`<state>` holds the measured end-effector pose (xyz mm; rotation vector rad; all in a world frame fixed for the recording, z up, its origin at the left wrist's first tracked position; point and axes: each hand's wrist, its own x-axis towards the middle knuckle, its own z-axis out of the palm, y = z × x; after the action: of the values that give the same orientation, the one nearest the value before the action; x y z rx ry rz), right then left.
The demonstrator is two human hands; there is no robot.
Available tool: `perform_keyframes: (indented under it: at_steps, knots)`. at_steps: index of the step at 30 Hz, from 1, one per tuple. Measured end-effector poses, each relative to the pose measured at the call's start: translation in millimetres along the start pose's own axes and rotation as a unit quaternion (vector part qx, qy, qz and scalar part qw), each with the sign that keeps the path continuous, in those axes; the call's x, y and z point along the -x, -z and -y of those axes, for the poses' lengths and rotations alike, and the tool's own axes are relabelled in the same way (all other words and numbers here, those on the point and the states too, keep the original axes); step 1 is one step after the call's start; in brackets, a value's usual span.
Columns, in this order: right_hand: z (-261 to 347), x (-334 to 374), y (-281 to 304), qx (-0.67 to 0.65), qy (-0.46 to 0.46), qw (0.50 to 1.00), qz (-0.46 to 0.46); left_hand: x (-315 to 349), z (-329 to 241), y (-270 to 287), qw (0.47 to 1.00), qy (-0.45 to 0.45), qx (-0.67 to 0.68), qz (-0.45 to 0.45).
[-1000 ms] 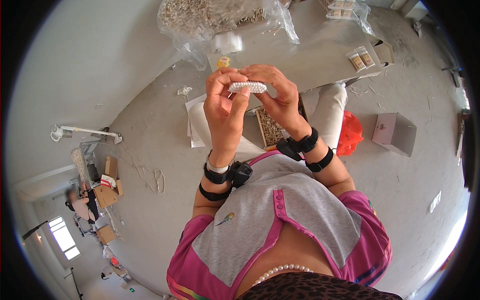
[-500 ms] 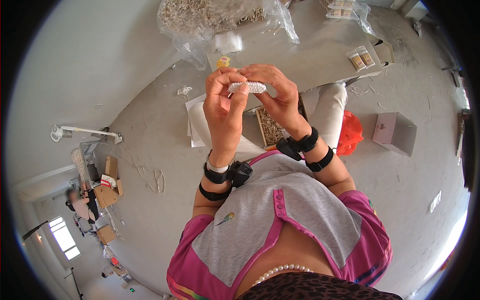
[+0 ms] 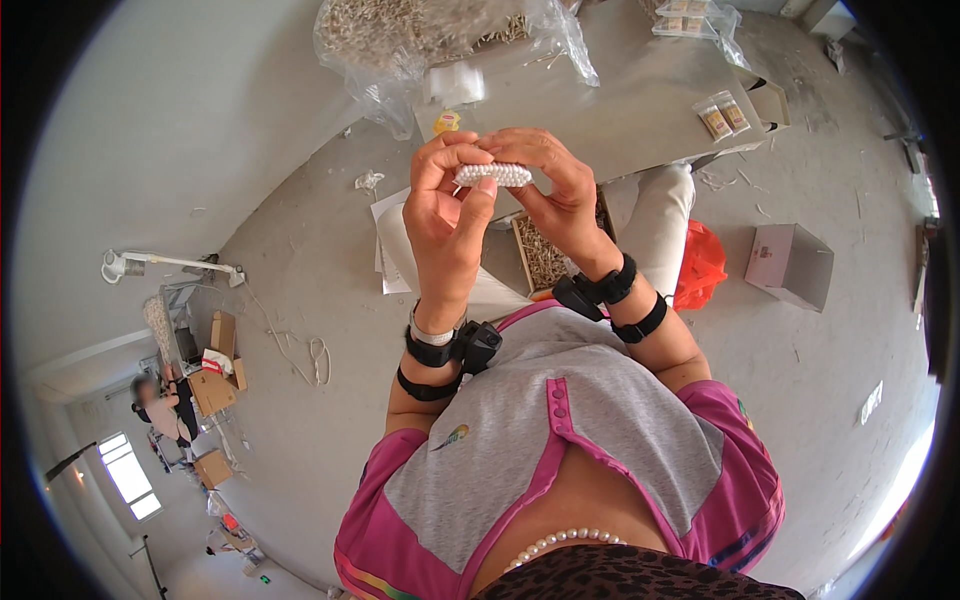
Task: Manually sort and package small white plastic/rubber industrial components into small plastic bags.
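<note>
Between my two hands, above the near edge of the table, is a bundle of cotton swabs [image 3: 495,176], its round white tips packed side by side and facing me. My left hand [image 3: 443,225] grips the bundle's left end, with the thumb against its lower edge and the fingers behind. On the other end, my right hand [image 3: 562,195] is closed, its fingers curled over the top and its thumb below. The sticks behind the tips are hidden by my fingers.
The metal-topped table [image 3: 600,110] carries a clear bag of loose swabs [image 3: 420,30], clear plastic sleeves [image 3: 455,85], yellow labels [image 3: 447,122] and two filled packs [image 3: 722,117]. A box of swabs [image 3: 543,250] sits between my legs. Beside me are a red bag [image 3: 700,268] and an open carton [image 3: 790,266].
My left thumb has slid slightly down, so more of the white tips show. Both hands otherwise keep their place around the cotton swabs.
</note>
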<state>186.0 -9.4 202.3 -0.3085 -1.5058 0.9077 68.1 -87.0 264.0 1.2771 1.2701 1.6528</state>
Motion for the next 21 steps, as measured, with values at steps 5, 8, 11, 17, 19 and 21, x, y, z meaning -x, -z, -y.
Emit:
perform_keyframes:
  at_steps: [5,8,11,17,19,21]
  knots:
    - [2,0,-1,-0.002,0.002,1.0,-0.004,1,1,0,1.0,0.001,0.007,-0.001]
    - [2,-1,0,0.002,0.009,1.0,-0.005,1,3,1,1.0,-0.003,0.007,-0.001]
    - [2,-1,0,0.012,0.011,1.0,0.002,1,4,1,1.0,-0.001,0.007,-0.003]
    - [0,0,0,0.017,0.018,1.0,0.001,2,-7,-1,0.996,0.049,0.08,-0.012]
    - [1,0,0,0.014,0.023,1.0,-0.001,2,-8,0,0.995,0.039,0.088,0.002]
    - [1,-1,-1,0.015,0.023,1.0,-0.001,2,-2,1,0.999,0.018,0.05,0.006]
